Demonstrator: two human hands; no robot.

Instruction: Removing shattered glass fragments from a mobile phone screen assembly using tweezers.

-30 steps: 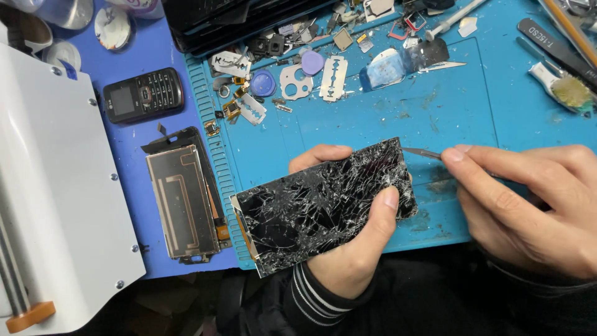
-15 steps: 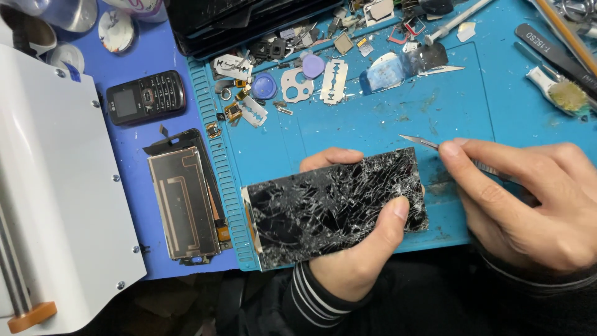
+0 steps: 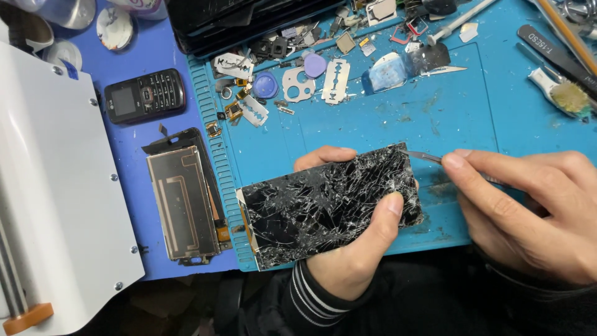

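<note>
Two hands at work over a ribbed blue mat [image 3: 398,124] on the counter. Left hand [image 3: 354,249] clamped around a flat black phone screen [image 3: 329,205], glass webbed with white cracks, thumb pressed on its near edge. Right hand [image 3: 528,211] pinching thin metal tweezers [image 3: 420,155], tip touching the screen's far right corner. Compared with a second ago: screen tilted slightly flatter, tweezers tip closer to the corner.

Left hand [image 3: 348,249] gripping, thumb up; right hand [image 3: 528,211] fingers pinched.
</note>
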